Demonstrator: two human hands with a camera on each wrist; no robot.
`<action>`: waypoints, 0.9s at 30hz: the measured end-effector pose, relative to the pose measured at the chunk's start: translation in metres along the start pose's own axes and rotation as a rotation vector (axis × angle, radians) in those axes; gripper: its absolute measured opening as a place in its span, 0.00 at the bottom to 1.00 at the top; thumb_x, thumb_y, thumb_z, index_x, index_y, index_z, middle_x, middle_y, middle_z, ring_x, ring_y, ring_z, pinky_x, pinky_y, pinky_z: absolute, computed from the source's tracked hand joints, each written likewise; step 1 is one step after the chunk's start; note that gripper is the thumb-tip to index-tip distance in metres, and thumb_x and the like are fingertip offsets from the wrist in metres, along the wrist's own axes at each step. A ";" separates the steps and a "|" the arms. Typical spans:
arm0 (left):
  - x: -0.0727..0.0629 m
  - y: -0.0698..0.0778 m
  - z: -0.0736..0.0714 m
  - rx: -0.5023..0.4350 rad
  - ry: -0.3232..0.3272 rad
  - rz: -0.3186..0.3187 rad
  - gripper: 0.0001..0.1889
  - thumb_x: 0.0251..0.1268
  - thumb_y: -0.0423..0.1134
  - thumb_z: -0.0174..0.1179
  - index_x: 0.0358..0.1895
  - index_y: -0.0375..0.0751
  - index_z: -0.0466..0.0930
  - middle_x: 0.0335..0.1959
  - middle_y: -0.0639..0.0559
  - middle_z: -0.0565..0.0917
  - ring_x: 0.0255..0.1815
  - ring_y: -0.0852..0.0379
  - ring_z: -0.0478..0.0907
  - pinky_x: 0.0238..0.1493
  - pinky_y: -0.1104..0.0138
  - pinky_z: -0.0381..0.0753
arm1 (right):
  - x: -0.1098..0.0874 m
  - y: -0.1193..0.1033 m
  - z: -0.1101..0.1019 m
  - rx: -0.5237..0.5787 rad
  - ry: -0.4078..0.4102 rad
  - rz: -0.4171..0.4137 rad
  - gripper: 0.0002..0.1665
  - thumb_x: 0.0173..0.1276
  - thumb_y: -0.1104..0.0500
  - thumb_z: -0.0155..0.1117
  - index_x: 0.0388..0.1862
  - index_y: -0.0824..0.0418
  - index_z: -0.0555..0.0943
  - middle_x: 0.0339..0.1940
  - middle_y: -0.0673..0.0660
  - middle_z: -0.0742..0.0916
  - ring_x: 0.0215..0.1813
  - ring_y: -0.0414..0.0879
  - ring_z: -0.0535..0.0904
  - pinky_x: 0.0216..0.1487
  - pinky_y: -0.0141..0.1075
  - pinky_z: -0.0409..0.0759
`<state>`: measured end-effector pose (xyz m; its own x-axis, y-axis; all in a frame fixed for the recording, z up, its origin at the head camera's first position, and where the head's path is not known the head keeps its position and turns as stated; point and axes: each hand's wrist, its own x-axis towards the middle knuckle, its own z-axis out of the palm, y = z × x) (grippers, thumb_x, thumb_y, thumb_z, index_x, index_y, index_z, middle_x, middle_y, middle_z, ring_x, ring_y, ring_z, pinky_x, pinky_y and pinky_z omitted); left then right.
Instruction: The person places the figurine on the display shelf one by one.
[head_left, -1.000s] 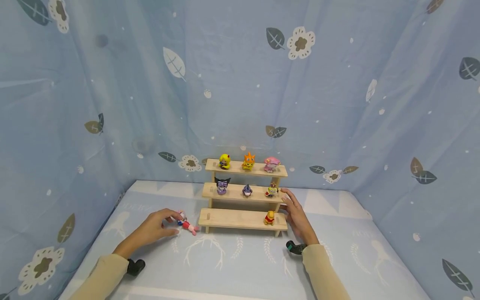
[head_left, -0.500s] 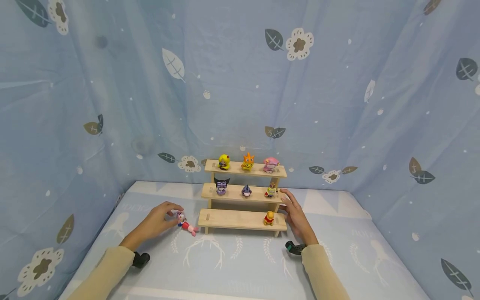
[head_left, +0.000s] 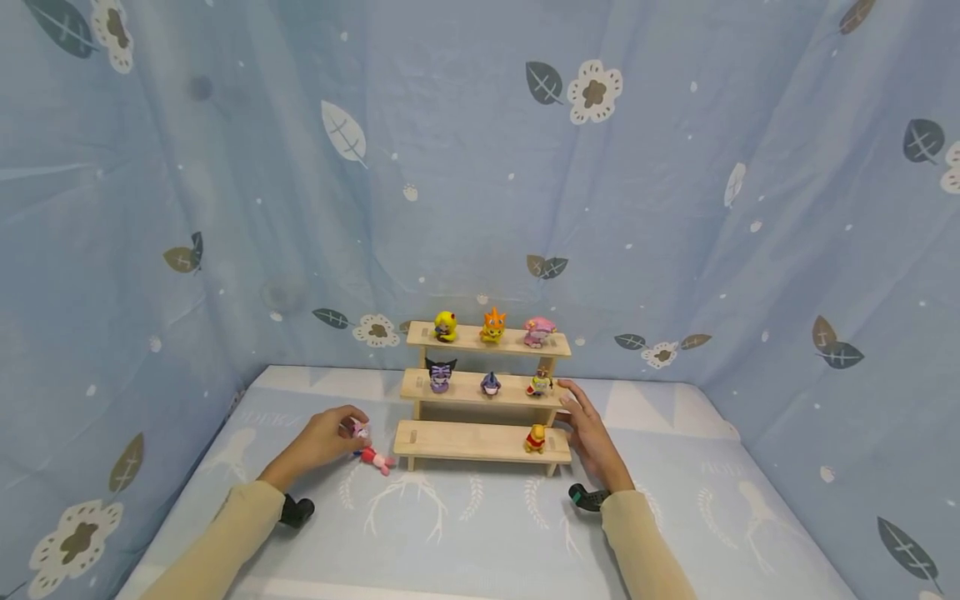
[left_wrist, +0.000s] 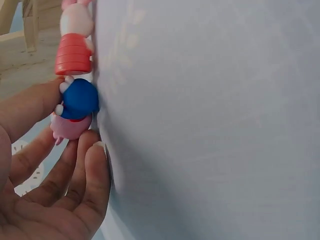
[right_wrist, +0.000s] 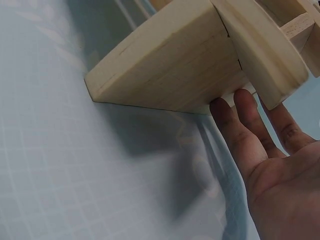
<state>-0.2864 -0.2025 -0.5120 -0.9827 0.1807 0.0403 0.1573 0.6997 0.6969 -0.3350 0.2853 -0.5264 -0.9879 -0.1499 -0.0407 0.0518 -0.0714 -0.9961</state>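
My left hand (head_left: 326,437) is at the table left of the wooden stand. In the left wrist view, its thumb and fingers pinch a small pink pig figurine with a blue body (left_wrist: 80,100). A red and pink figurine (left_wrist: 73,54) lies close beyond it on the cloth, also seen in the head view. My right hand (head_left: 588,429) rests with its extended fingers at the right end of the three-tier wooden stand (head_left: 465,439). In the right wrist view, those fingertips (right_wrist: 222,107) are right at the stand's wooden side support.
Three figurines stand on the top tier, among them an orange spiky one (head_left: 492,327). The middle tier bears three more, including a black and purple one (head_left: 440,377). A yellow bear in red (head_left: 535,439) stands at the bottom tier's right. A blue curtain (head_left: 480,167) hangs behind.
My left hand has moved right and closed its thumb and fingers on the pink and blue figurine, which is now drawn slightly apart from the red one. My right hand stays at the stand.
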 end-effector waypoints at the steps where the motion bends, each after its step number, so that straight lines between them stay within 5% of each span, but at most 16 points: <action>1: 0.000 0.001 0.000 -0.006 -0.004 -0.012 0.19 0.60 0.38 0.76 0.52 0.38 0.82 0.39 0.49 0.82 0.40 0.52 0.80 0.39 0.60 0.82 | 0.000 0.000 0.000 0.000 -0.003 -0.002 0.33 0.79 0.39 0.56 0.79 0.42 0.63 0.80 0.60 0.61 0.70 0.64 0.69 0.61 0.58 0.77; 8: -0.003 0.004 -0.005 -0.041 -0.019 -0.048 0.18 0.58 0.34 0.76 0.49 0.40 0.81 0.38 0.48 0.81 0.38 0.53 0.78 0.37 0.63 0.81 | -0.001 -0.001 0.001 0.002 0.003 0.005 0.32 0.79 0.39 0.57 0.77 0.39 0.65 0.80 0.58 0.61 0.70 0.63 0.69 0.61 0.57 0.77; 27: -0.011 0.000 -0.011 -0.079 0.131 0.125 0.17 0.59 0.34 0.76 0.51 0.42 0.83 0.39 0.53 0.85 0.38 0.56 0.82 0.37 0.65 0.83 | -0.004 -0.004 0.003 -0.009 0.016 0.012 0.31 0.78 0.38 0.58 0.77 0.37 0.66 0.79 0.55 0.63 0.69 0.61 0.69 0.62 0.55 0.77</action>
<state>-0.2766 -0.2123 -0.5043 -0.9612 0.1674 0.2191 0.2755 0.6205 0.7342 -0.3310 0.2832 -0.5219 -0.9894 -0.1349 -0.0540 0.0628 -0.0612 -0.9961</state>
